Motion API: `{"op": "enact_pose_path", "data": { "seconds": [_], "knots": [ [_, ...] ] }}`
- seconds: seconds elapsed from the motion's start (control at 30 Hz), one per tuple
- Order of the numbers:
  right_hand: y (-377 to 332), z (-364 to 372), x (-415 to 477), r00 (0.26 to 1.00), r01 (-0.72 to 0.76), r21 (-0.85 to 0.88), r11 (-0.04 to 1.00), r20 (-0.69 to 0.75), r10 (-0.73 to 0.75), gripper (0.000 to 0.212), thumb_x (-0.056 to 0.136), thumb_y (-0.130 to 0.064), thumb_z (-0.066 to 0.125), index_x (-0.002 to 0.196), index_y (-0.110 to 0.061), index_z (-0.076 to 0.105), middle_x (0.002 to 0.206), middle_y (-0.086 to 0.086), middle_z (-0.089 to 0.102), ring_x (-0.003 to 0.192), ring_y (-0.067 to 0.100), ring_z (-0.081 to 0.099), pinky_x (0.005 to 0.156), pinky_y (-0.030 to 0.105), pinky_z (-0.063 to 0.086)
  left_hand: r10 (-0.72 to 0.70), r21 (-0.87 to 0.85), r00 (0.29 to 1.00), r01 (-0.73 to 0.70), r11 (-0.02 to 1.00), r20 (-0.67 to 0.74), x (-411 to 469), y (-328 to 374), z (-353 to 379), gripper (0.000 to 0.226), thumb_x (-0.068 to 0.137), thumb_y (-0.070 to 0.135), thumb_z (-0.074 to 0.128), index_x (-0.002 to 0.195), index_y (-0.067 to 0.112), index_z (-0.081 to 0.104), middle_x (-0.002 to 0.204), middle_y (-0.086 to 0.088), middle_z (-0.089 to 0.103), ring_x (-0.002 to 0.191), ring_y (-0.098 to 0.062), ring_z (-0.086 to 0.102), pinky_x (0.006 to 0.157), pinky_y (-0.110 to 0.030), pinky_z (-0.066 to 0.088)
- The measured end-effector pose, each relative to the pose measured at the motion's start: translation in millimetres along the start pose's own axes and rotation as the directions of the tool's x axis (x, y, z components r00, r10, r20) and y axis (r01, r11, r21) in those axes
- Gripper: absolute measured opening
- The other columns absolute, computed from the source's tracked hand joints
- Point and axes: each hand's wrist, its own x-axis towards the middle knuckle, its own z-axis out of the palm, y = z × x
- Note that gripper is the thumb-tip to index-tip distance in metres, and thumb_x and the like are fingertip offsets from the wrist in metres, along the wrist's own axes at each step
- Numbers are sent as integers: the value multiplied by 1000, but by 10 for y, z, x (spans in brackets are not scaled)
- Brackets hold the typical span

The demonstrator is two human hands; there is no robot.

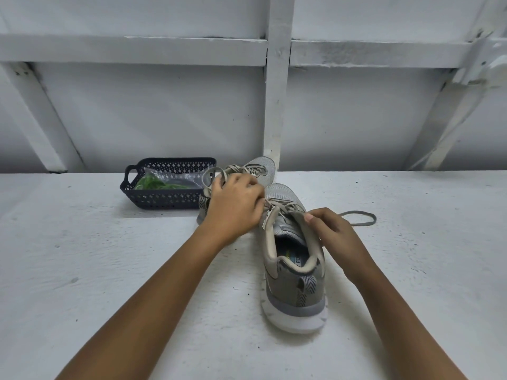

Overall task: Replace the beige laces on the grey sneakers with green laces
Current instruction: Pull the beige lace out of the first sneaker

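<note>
The green laces point(153, 183) are lying bagged in the basket point(164, 200), untouched. The far sneaker point(260, 165) is sitting fully laced. The left hand point(233, 207) is pinching the beige lace point(285, 207) on the near sneaker point(290, 272), with the right hand point(332, 231) clamping fingers on its collar. Unlacing seems to be only starting.

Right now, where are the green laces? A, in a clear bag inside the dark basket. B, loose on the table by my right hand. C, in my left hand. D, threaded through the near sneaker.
A: the green laces lie in a clear bag inside the dark basket, and the near sneaker is threaded with beige laces.
</note>
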Motion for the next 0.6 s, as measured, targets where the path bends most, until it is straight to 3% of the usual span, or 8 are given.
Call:
{"op": "enact_pose_path", "data": {
  "seconds": [0.13, 0.23, 0.3, 0.4, 0.47, 0.6],
  "knots": [
    [0, -2, 0, 1000, 9, -9, 1000, 7, -9, 13, 92, -25, 56, 83, -23, 64, 81, -11, 65, 68, -12, 57, 65, 11, 44, -99, 23, 992, 101, 995, -79, 20, -64, -48, 27, 90, 27, 43, 97, 12, 63, 106, -4, 59, 103, -23, 53, 100, -42, 28],
    [-2, -7, 7, 1000, -4, -26, 1000, 9, 4, 15, 93, -26, 54, 83, -23, 64, 82, -10, 65, 71, -9, 57, 69, 18, 45, -185, 50, 977, 192, 980, -107, 24, -160, -122, 37, 82, 32, 38, 93, 11, 65, 102, -6, 60, 97, -26, 53, 91, -40, 35],
    [-12, -20, 41, 1000, -26, -30, 999, 0, 26, 20, 95, -25, 50, 83, -21, 65, 82, -6, 65, 76, 2, 59, 68, 23, 47, -187, 101, 979, 194, 976, -80, 12, -190, -164, 48, 75, 39, 32, 92, 13, 68, 105, -5, 60, 100, -26, 52, 91, -40, 34],
    [-26, -62, 144, 998, -49, -117, 992, -50, 43, 19, 96, -22, 49, 88, -17, 65, 84, 2, 66, 77, 17, 63, 63, 31, 52, -128, 129, 991, 122, 984, 45, 3, -175, -175, 57, 74, 43, 27, 117, 21, 59, 120, -3, 53, 114, -24, 47, 100, -43, 30],
    [-14, -82, 261, 997, -8, -278, 960, -70, -12, 14, 94, -18, 51, 97, -18, 65, 89, 3, 66, 78, 23, 66, 69, 38, 56, -43, 125, 989, 25, 992, 143, 11, -137, -134, 57, 81, 42, 35, 135, 27, 44, 134, -3, 44, 127, -23, 37, 107, -47, 22],
    [33, -31, 489, 1000, 23, -557, 830, 10, -21, 29, 92, -23, 57, 119, -16, 65, 112, 10, 64, 102, 21, 60, 76, 23, 40, 49, 196, 966, -101, 975, 255, 59, 4, -30, 43, 94, 38, 44, 135, 28, 44, 148, -4, 29, 138, -24, 18, 111, -55, 12]
  ]
}}
